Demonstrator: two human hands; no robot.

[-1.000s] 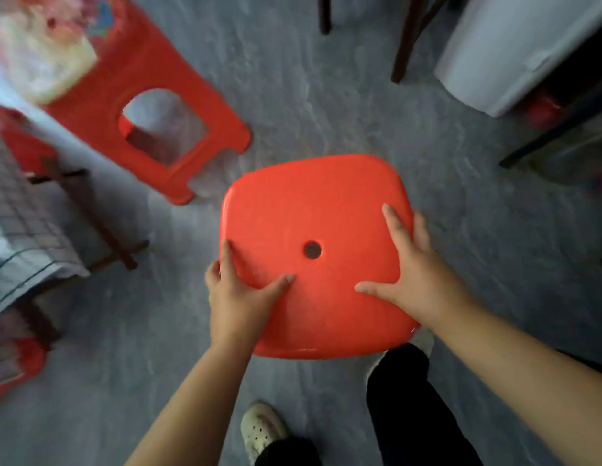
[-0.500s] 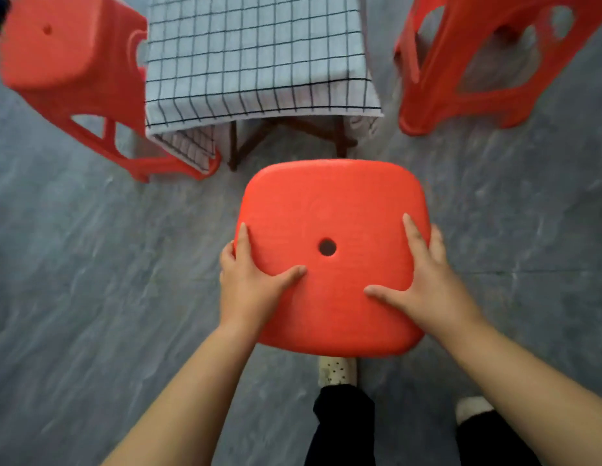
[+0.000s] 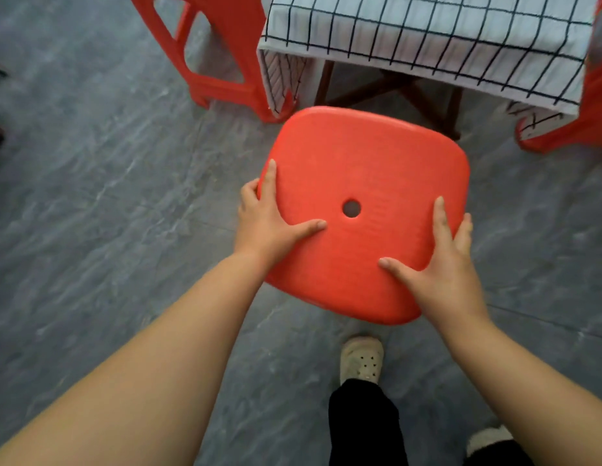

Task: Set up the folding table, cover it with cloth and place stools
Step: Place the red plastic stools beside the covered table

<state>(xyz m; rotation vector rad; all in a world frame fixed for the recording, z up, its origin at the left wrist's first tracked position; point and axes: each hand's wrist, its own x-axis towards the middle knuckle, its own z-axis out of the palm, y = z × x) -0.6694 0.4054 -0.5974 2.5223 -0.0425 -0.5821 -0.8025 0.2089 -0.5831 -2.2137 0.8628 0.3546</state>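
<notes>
Carried closer since half a second ago, the red stool [image 3: 363, 213] now nearly meets the cloth-covered desk [image 3: 427, 42], whose near edge has slid from the top centre of the frame toward the upper right, while a second stool [image 3: 222, 55] that stood far left now rises just beside the desk's left corner.

Head view: both hands are clenched on the seat's opposite rims. The left hand [image 3: 269, 223] wraps the left edge, thumb lying flat toward the small centre hole; the right hand [image 3: 440, 267] clamps the right edge, thumb spread across the top. The stool hangs between them above the grey floor [image 3: 91, 196], its far edge over the desk's dark crossed legs [image 3: 410, 92]. A third red stool [image 3: 581, 109] shows at the right margin, touching the hanging check cloth.

Moulded in one piece of glossy orange-red plastic, the seat is a rounded square with a faintly textured face. It looks light and rigid, easily borne at arm's length, though the smooth surface could slip in a loose hold. The rolled rim on either side appears the surest place for each grip; its legs are hidden beneath the seat.
</notes>
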